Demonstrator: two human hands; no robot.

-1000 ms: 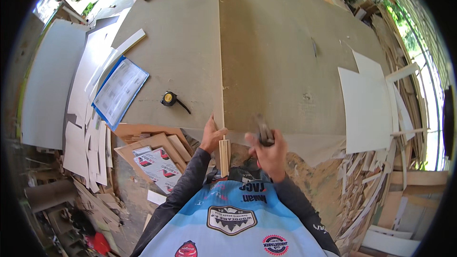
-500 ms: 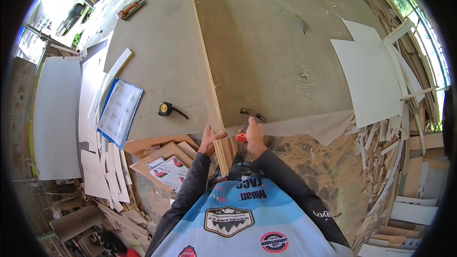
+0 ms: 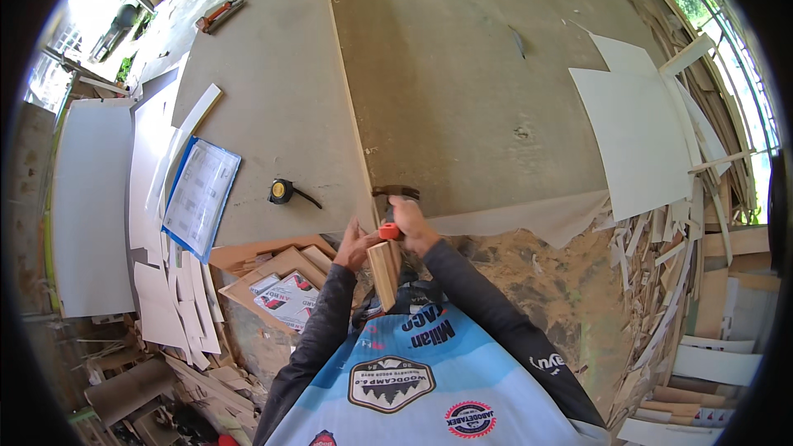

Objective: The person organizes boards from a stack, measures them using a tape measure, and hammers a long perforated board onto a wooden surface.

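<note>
A long, narrow wooden board (image 3: 352, 99) runs away from me across the big worktable. Near my body, a short layered wood piece (image 3: 382, 274) juts past the table's near edge, in line with the board. My left hand (image 3: 353, 248) is closed around the board's near end, from its left side. In my right hand (image 3: 408, 223) is a claw hammer (image 3: 397, 192) with a dark head and a red grip end. The hammer head is over the board's near end; whether it touches the wood I cannot tell. Any nail there is too small to see.
On the worktable (image 3: 479, 99), left of the board, lie a tape measure (image 3: 282, 191), a blue-edged document folder (image 3: 202, 196) and a handsaw (image 3: 218, 16). White sheets (image 3: 636, 140) lie at the right. Wood offcuts (image 3: 652, 264) heap up beyond, and cardboard pieces (image 3: 285, 281) lie below the left edge.
My right hand has moved left with the hammer, bringing its head from right of the board to over the near end. My left hand stays at the board.
</note>
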